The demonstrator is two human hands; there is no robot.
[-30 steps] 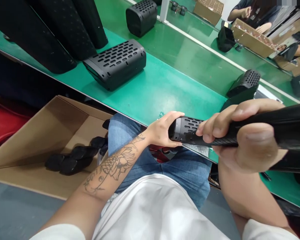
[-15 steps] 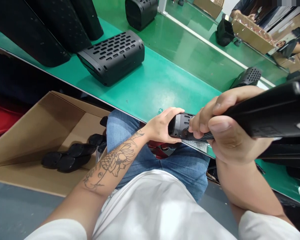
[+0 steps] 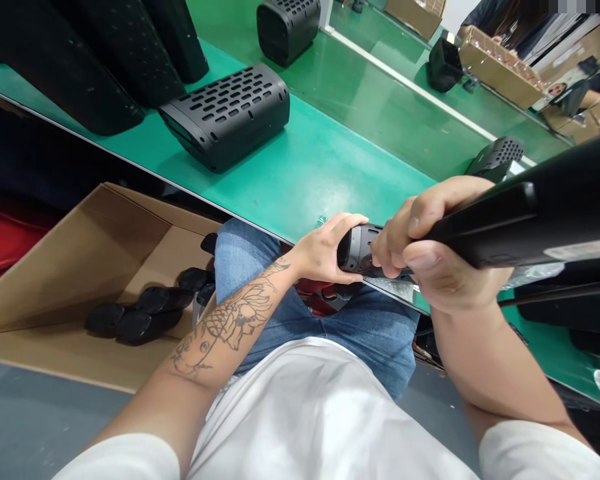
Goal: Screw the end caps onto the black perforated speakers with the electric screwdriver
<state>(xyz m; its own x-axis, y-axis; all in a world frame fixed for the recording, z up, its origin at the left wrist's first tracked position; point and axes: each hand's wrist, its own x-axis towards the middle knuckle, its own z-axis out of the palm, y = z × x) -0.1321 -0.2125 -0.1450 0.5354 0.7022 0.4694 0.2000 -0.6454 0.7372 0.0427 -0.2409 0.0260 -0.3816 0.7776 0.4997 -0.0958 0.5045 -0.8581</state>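
Note:
At the table's edge, my left hand (image 3: 325, 252) is closed around the end of a black slotted housing (image 3: 364, 245), thumb on the near side and fingers on the far side. My right hand (image 3: 435, 247) is wrapped round a thick black electric screwdriver (image 3: 525, 213) with a lever on its side and a pale label. Its fingertips are right by the housing, and they hide the driver's tip and part of the housing. A similar black slotted housing (image 3: 230, 117) lies on the green table (image 3: 325, 160), up and to the left.
Large black cases (image 3: 105, 60) stand at the upper left. An open cardboard box (image 3: 145, 247) with several black parts is below the table edge. More slotted housings (image 3: 287, 30) sit farther back. A white rail (image 3: 405, 87) crosses the table; a person (image 3: 497, 27) is beyond it.
My right hand and the screwdriver have shifted slightly left toward the housing, and the screwdriver's body has tilted a little. My left hand stays in place on the housing.

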